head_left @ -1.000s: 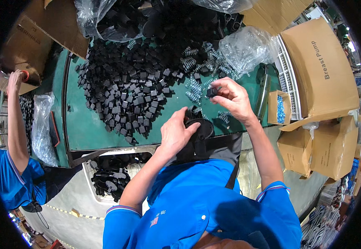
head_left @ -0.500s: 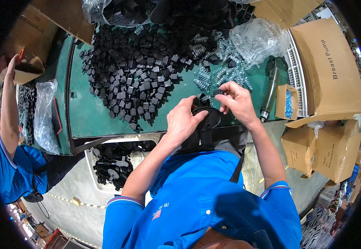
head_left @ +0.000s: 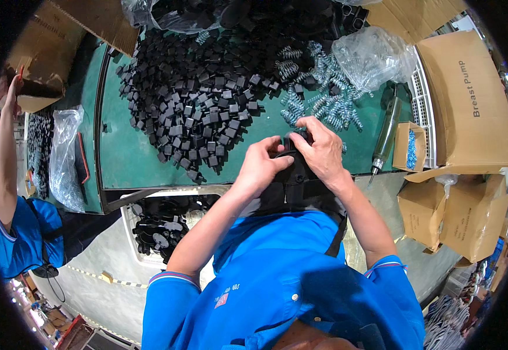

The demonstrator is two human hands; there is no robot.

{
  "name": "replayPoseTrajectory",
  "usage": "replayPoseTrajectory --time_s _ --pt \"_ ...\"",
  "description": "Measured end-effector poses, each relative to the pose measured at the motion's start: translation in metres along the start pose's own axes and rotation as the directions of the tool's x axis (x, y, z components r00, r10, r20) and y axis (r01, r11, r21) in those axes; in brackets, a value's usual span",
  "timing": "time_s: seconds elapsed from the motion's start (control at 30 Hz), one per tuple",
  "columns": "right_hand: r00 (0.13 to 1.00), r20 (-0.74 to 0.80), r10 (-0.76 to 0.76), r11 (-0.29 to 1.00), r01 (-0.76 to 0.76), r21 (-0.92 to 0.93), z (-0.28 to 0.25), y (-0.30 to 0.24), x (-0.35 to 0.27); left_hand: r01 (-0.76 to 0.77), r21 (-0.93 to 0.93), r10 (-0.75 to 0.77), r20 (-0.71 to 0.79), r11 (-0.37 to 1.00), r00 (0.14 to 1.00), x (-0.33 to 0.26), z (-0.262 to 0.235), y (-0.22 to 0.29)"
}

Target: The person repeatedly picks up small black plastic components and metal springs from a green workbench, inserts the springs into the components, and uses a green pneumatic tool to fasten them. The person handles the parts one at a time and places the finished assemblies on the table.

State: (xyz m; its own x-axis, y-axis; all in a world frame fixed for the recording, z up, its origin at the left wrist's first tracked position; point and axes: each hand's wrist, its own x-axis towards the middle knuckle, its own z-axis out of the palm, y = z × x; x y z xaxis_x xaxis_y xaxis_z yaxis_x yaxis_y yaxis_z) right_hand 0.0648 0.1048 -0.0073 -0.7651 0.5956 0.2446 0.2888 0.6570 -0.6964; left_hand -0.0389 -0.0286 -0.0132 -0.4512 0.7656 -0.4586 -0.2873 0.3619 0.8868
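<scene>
Head view showed both hands meeting over a black part (head_left: 289,160) at the near edge of the green table (head_left: 131,157). The left hand (head_left: 260,166) was curled about its left side; the right hand (head_left: 323,153) was closed over its top from the right, fingers bent down. The part lay between them, touching both. Its shape and long axis were mostly hidden by the fingers. Springs (head_left: 324,108) lay just beyond the right hand, black blocks (head_left: 201,111) farther left.
</scene>
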Motion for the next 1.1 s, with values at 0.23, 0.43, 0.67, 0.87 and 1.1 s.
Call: replayPoseTrajectory --time_s 0.23,0.43,0.67,0.87,1.1 --pt "0.994 0.103 0.043 0.947 -0.073 0.313 -0.016 -0.009 -0.018 0.284 -0.737 -0.202 0.201 0.613 0.959 -0.014 -0.029 -0.004" --pt "0.999 0.007 0.035 0.906 -0.034 0.422 -0.022 -0.023 -0.039 0.402 -0.687 -0.083 0.447 0.605 0.891 -0.047 -0.007 -0.004" --pt "0.997 0.071 0.003 0.868 -0.038 0.495 -0.036 -0.037 -0.057 0.218 -0.597 0.007 0.351 0.772 0.936 -0.062 -0.002 -0.017" --pt "0.997 0.013 -0.081 0.929 0.070 0.363 -0.041 -0.040 -0.066 0.205 -0.547 0.009 0.363 0.812 0.932 -0.061 -0.006 -0.019" --pt "0.999 0.051 -0.010 0.972 -0.002 0.236 -0.048 -0.050 -0.073 0.286 -0.577 -0.032 0.410 0.765 0.911 -0.060 -0.001 -0.025"
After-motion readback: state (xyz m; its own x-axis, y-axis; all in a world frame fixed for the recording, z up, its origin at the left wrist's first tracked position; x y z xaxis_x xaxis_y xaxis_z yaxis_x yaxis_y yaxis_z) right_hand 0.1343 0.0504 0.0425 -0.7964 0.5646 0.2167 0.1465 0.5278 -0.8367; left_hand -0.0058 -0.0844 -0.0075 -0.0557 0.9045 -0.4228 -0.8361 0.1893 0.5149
